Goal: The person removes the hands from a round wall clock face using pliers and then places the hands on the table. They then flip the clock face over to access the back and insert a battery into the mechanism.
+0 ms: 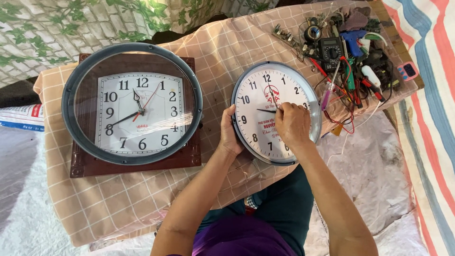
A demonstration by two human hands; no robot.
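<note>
1. Left grip (229,134) is wrapped round the left rim of the round white clock (276,113), fingers closed on its edge.
2. Right grip (292,124) rests on the dial, fingertips pinched at the black hands near the centre.
3. Between both grips, the clock lies flat on the checked cloth over the counter (142,199).
4. Well left of the left grip lies a larger brown clock (134,110).
5. Beyond the right grip sits a tangle of tools (350,57).
</note>
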